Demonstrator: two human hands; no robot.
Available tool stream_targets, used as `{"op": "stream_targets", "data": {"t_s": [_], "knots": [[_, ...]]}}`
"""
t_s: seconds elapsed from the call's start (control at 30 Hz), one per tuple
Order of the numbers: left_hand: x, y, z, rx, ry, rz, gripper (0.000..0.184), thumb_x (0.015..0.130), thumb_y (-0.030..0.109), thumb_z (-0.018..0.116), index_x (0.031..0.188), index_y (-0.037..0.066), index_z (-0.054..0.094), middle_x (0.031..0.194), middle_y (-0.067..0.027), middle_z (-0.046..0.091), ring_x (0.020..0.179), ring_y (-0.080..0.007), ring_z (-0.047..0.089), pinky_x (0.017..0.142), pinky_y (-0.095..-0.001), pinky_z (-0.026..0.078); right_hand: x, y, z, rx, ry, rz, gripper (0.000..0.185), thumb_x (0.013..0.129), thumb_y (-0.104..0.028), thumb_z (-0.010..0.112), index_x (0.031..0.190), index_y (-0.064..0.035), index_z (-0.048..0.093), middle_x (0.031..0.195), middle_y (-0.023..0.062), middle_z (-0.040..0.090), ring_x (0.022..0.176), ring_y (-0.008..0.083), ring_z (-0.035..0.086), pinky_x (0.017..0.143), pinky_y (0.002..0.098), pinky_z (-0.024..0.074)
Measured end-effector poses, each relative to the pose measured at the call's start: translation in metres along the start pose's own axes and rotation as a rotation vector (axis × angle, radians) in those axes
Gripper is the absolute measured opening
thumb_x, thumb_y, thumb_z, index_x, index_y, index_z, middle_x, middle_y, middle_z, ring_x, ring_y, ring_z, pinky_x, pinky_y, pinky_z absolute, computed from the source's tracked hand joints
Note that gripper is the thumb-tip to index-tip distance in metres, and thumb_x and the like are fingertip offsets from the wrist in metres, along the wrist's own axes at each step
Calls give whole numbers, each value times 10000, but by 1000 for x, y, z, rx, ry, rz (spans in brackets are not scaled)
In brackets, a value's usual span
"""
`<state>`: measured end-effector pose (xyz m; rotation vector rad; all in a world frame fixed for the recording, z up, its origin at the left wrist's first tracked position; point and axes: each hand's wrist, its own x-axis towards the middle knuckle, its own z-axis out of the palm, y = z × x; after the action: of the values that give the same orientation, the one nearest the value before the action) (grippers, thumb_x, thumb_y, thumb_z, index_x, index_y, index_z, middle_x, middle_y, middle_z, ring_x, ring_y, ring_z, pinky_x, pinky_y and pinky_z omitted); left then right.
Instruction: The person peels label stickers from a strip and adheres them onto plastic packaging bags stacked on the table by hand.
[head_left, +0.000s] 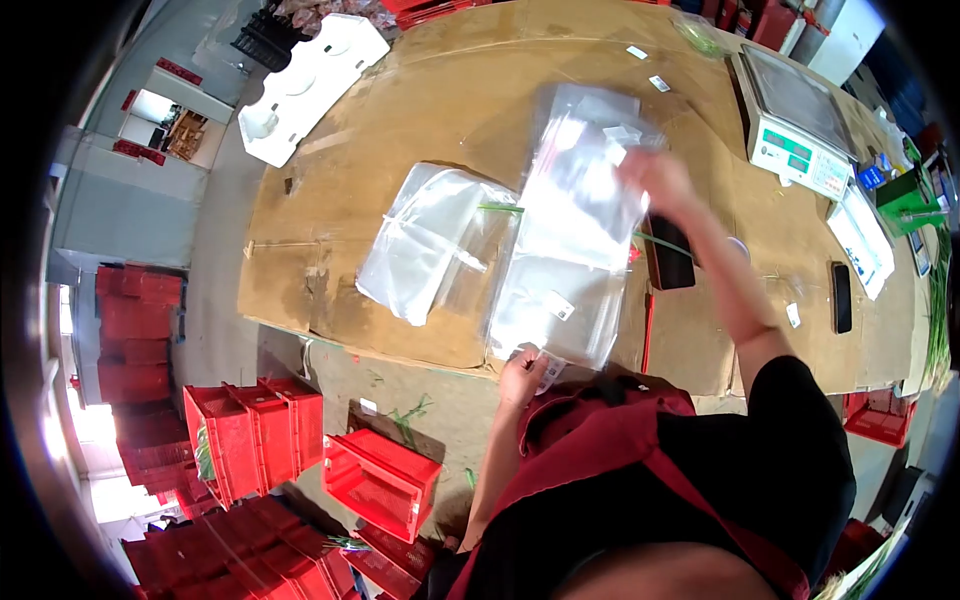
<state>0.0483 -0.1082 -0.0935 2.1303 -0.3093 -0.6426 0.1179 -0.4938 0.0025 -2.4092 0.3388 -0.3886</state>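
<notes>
Plastic bags [570, 225] in two flat stacks on the cardboard-covered table [455, 110], just beyond a left hand [519, 379] pinching one printed label strip [548, 372], and near a blurred right hand [655, 178]; cannot tell whether spread or closed. Farther out, one red pen [648, 332], two dark phones [672, 258], one scale [800, 110].

Left of the cardboard-covered table [430, 105] are grey floor [217, 270], pale wall [125, 230] and possibly a bright window [92, 422].

From my station I see a white scale [800, 160] with green displays at the table's right, and a dark phone [842, 298] lying nearer the front edge. A white moulded tray [325, 82] rests at the far left corner; below, red crates [250, 440] stand on the floor [225, 235], just beside scattered green leaves [408, 414].
</notes>
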Motion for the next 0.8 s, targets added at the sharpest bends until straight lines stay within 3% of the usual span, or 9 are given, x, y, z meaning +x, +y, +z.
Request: {"op": "stream_targets", "data": {"t_s": [0.03, 0.07, 0.13, 0.17, 0.3, 0.37, 0.47, 0.57, 0.8], "knots": [[0, -2, 1, 42, 50, 49, 162, 812, 187, 618, 748, 41, 592, 620, -49, 570, 585, -129, 522, 570, -281, 431, 21, -18, -36, 104, 90, 297, 242, 828, -324, 521, 760, -142, 664, 740, 127, 628, 691, 287, 614, 590, 387, 469], [-2, -2, 1, 45, 53, 49, 162, 812, 187, 618, 748, 41, 592, 620, -49, 570, 585, -129, 522, 570, -281, 431, 54, 23, -47, -366, 317, 215, 198, 798, -286, 577, 900, -132, 650, 733, 106, 625, 720, 275, 611, 632, 372, 463], [-4, -1, 2, 19, 83, -18, 232, 812, 277, 611, 745, 55, 596, 648, -99, 582, 572, -206, 538, 558, -326, 431, 75, 31, -76, -503, 714, -1, 309, 759, -247, 629, 1037, -120, 588, 915, 85, 624, 865, 280, 587, 733, 421, 439], [-3, -3, 3, 13, 120, 108, 231, 812, 283, 612, 745, 62, 599, 651, -98, 587, 561, -209, 540, 547, -329, 432, 77, 33, -74, -500, 723, -13, 309, 759, -247, 629, 1037, -120, 588, 915, 85, 624, 865, 280, 587, 733, 421, 439], [-6, 11, 0, 2, 74, -41, 215, 806, 279, 618, 754, 71, 610, 641, -91, 584, 590, -219, 566, 561, -331, 445, 25, 35, -16, -363, 417, -254, 377, 732, -250, 653, 1073, -116, 564, 1271, 92, 442, 1123, 305, 447, 889, 494, 367], [-3, -1, 4, 26, 85, -28, 212, 798, 278, 624, 756, 70, 609, 657, -94, 586, 610, -227, 573, 571, -335, 448, -17, 23, -8, -418, 204, -178, 282, 714, -263, 658, 954, -119, 623, 1272, 80, 453, 1143, 291, 438, 925, 441, 367], [-3, -7, 4, 32, 80, 30, 246, 774, 311, 635, 782, 69, 595, 750, -126, 597, 698, -278, 581, 621, -367, 452, -70, 65, 0, -338, 360, -47, 271, 697, -174, 681, 941, -83, 606, 1048, 120, 591, 930, 324, 563, 790, 409, 451], [-2, -7, 1, 98, 46, 21, 267, 788, 340, 612, 796, 73, 601, 756, -133, 600, 717, -293, 581, 640, -379, 453, -127, 98, -12, -435, 258, 292, 292, 741, -238, 654, 973, -82, 571, 1035, 103, 576, 983, 306, 531, 812, 415, 424], [0, 10, 3, 136, 12, -67, 291, 813, 347, 576, 796, 58, 602, 736, -137, 606, 685, -305, 578, 638, -386, 452, -179, 98, -16, -556, 211, 196, 344, 745, -189, 634, 1071, -131, 539, 1142, 87, 490, 1051, 283, 479, 884, 438, 371]]}}
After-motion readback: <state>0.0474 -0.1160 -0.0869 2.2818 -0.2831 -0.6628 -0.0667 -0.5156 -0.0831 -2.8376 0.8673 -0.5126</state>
